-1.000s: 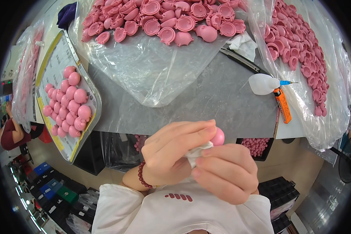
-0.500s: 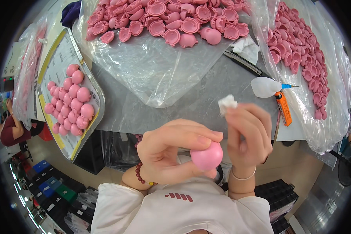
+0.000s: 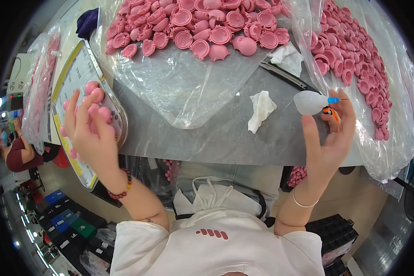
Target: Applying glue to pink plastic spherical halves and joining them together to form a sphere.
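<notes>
My left hand [image 3: 95, 146] is over a metal-rimmed tray [image 3: 59, 103] at the left, fingers spread among round pink balls [image 3: 105, 114]; its palm side is hidden. On the right, my right hand [image 3: 327, 149] reaches toward a white squeeze bottle [image 3: 308, 103] with a blue needle tip [image 3: 333, 100]. Thumb and fingers are apart on either side of the bottle; contact cannot be made out. An orange tube-like object [image 3: 330, 112] is partly covered by the fingers. A crumpled white tissue [image 3: 261, 111] lies on the grey table [image 3: 225, 145] between my hands.
Pink half shells [image 3: 184, 39] are heaped on clear plastic [image 3: 184, 99] at the back, and more shells [image 3: 354, 64] at the right. A black utility knife [image 3: 287, 76] lies beside another tissue [image 3: 287, 59]. Another person [image 3: 20, 152] works at the far left.
My left hand has moved left from my chest to the tray, and the pink ball is no longer visible in it. My right hand has let go of the tissue and moved right to the bottle.
</notes>
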`<move>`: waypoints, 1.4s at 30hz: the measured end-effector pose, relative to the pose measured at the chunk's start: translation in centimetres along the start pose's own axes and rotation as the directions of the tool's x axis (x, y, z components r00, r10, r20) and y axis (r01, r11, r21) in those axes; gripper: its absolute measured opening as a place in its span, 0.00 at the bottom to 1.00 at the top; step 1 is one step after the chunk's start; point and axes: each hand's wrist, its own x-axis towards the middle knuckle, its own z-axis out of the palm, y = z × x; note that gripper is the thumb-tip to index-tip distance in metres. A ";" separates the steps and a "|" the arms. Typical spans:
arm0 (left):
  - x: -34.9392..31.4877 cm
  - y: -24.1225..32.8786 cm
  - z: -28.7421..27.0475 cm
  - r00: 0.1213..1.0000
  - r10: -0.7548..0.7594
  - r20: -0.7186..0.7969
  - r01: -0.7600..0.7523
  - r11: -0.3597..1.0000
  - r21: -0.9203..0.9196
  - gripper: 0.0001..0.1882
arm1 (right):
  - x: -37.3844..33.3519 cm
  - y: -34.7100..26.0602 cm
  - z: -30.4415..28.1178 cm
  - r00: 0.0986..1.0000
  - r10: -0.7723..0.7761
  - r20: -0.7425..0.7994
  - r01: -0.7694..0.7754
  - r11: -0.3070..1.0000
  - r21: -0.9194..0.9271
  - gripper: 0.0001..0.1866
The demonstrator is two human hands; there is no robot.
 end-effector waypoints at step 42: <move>-6.6 13.0 -0.5 0.637 0.578 0.510 0.754 -0.606 -0.254 0.26 | -2.7 -1.5 -3.0 0.920 -0.376 0.111 0.242 0.767 0.594 0.28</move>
